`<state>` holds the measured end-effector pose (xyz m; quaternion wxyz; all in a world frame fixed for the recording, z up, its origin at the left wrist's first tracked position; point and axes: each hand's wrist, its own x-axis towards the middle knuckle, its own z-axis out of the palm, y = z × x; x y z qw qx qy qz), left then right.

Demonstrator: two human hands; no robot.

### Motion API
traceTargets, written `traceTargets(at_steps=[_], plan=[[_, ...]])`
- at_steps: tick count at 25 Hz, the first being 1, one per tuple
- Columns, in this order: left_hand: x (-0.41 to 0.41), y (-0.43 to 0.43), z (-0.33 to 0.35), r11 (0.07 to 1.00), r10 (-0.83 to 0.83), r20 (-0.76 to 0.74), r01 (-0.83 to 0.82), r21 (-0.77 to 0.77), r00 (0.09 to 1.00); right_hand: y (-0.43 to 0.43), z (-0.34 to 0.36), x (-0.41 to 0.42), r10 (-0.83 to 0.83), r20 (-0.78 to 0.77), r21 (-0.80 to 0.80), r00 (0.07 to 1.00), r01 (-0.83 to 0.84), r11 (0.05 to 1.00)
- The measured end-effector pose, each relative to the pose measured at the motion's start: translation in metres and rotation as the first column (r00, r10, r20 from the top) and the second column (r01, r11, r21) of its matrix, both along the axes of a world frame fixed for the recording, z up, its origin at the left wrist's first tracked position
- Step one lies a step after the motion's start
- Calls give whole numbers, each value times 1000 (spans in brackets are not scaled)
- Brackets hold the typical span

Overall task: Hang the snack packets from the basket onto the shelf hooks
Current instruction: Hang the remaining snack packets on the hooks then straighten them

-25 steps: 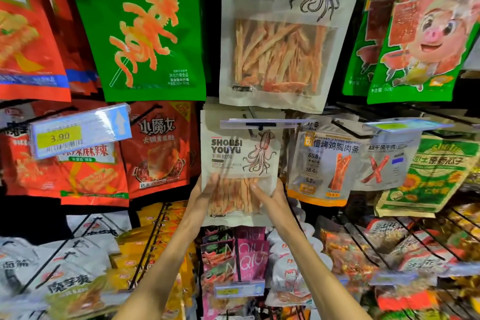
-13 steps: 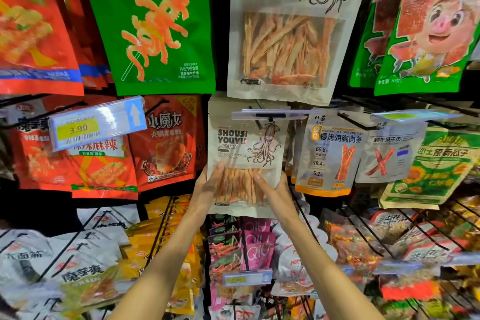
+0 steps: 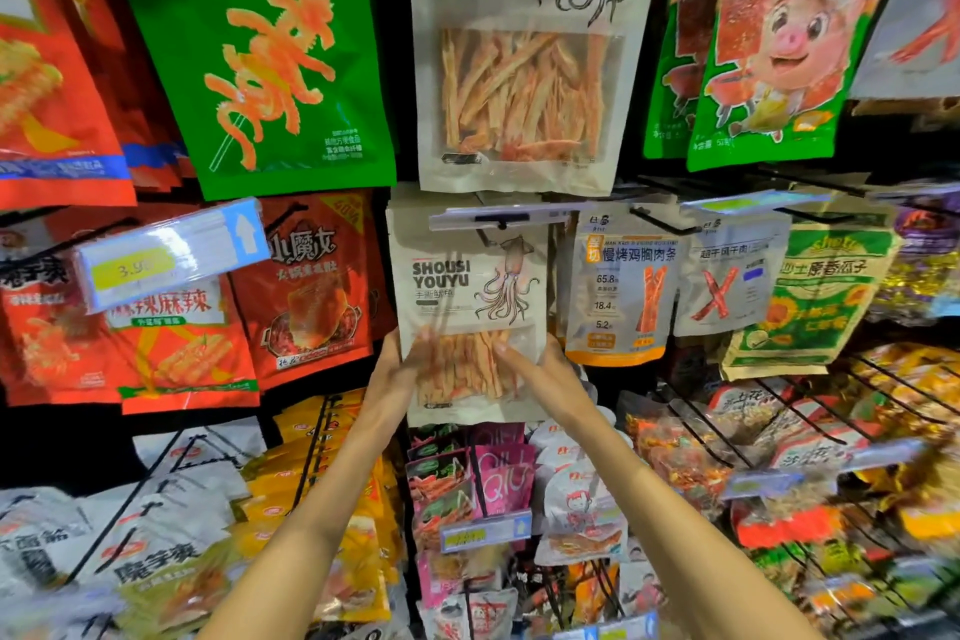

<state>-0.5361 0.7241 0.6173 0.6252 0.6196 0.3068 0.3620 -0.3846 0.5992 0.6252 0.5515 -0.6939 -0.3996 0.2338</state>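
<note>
**Both hands hold the squid packet under its hook**

High above the left hand [image 3: 397, 369] hangs a green packet [image 3: 260, 47]. A big squid packet [image 3: 519, 52] hangs straight above both hands. A pig packet [image 3: 774, 42] hangs up and to the right of the right hand [image 3: 540, 364]. Red packets [image 3: 311, 286] fill the row to the left of the left hand, with a price tag [image 3: 171, 250] in front of them. Well to the right of the right hand is a seed packet [image 3: 815, 296], and a chicken packet [image 3: 621, 286] hangs just beside that hand.

Between the two hands is the squid packet [image 3: 470, 307], upright and facing out. Its top edge sits behind the label strip [image 3: 498, 218] at the hook's end, and it is not clear whether the hook passes through it.

The left hand grips the packet's lower left edge, with blurred fingers [image 3: 426, 343] laid over the clear window. The right hand grips the lower right edge, its fingers [image 3: 506, 351] stretched across the front. Both thumbs are hidden behind the packet.
</note>
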Motion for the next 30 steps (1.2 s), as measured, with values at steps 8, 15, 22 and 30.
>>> traceTargets(at_steps=[8, 15, 22, 30], plan=[[-21, -30, 18, 875, 256, -578, 68, 479, 775, -25, 6, 5, 174, 277, -265, 945, -99, 959], [-27, -78, 24, 645, 652, -725, 342, 684, 221, -75, 6, 22, 383, 567, -662, 730, 127, 738], [5, -160, 37, 551, 688, -694, 469, 690, 213, -140, 19, 47, 438, 682, -661, 585, 237, 712], [50, -197, 59, 501, 704, -657, 468, 728, 269, -183, 44, 90, 354, 793, -544, 496, 315, 777]])
